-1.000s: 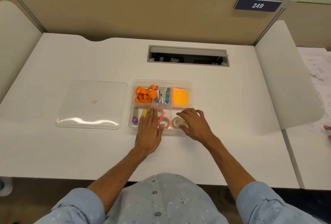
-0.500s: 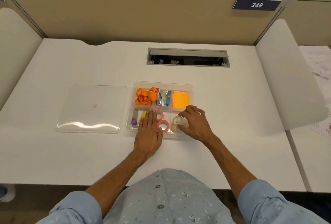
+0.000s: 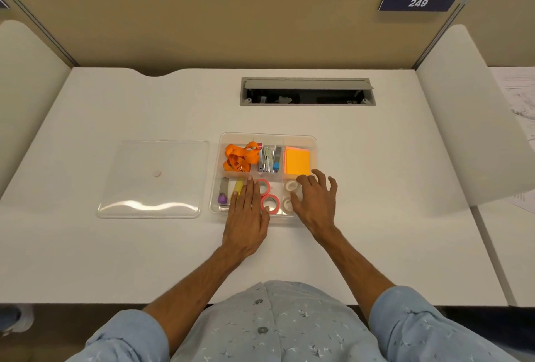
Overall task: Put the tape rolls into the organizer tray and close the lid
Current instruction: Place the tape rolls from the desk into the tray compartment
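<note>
A: Count on the desk (image 3: 115,246)?
B: One clear plastic organizer tray (image 3: 314,141), six compartments, near mid-desk. One clear flat lid (image 3: 153,179), rounded corners, small round knob at centre, lying just left of the tray, not on it.

A: Tape rolls?
B: Four rings. Two pink tape rolls (image 3: 270,203) in the front middle compartment, one partly under fingers. Two white tape rolls (image 3: 289,186) in the front right compartment.

A: Other contents?
B: Back row: orange lanyard (image 3: 238,156), bunched; metal staplers (image 3: 269,159), count unclear; stack of orange sticky notes (image 3: 297,161), square. Front left: a purple-capped tube (image 3: 223,194) and a yellow marker (image 3: 239,186).

A: Hands?
B: Left hand (image 3: 246,217) flat, fingers straight and together, palm down over the tray's front edge, gripping nothing. Right hand (image 3: 315,202) spread, fingers curled loosely over the white rolls; touching them at the fingertips, nothing clasped.

A: Surroundings?
B: Grey cable slot (image 3: 307,91) toward the desk's back edge. Number plate "249" (image 3: 418,2) on the partition.
</note>
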